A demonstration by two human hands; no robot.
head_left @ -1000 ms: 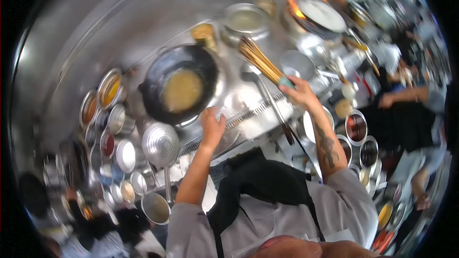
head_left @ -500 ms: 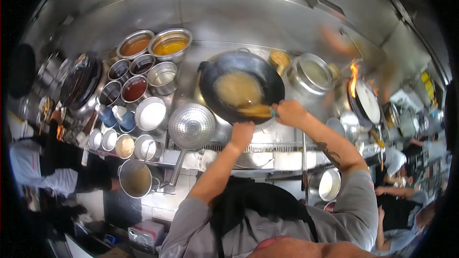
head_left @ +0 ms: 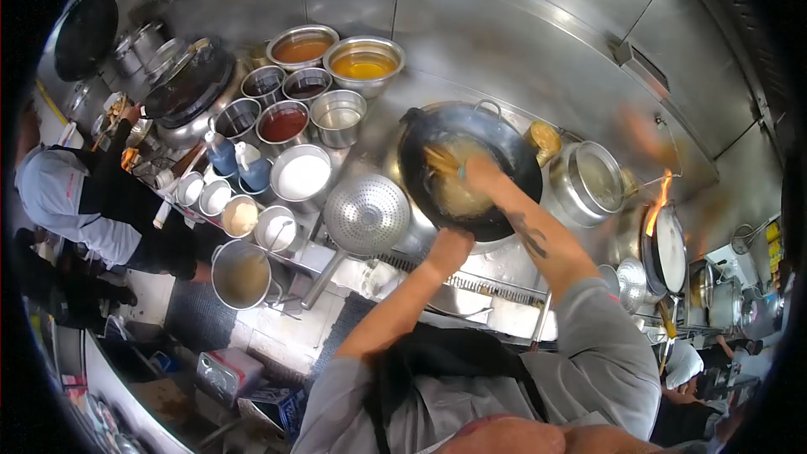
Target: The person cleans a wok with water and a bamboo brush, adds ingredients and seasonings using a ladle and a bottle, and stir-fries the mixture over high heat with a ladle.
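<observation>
The wok (head_left: 519, 170) is dark, round and deep, with cloudy, yellowish liquid (head_left: 459, 195) inside. The right hand (head_left: 483, 175) closes its fingers around a tan brush (head_left: 440, 157) in it, the forearm covering the near-right rim. The left hand (head_left: 451, 250) is at the near rim, finger closure hidden. A strainer (head_left: 367, 215) lies left, a pot (head_left: 565, 195) right.
</observation>
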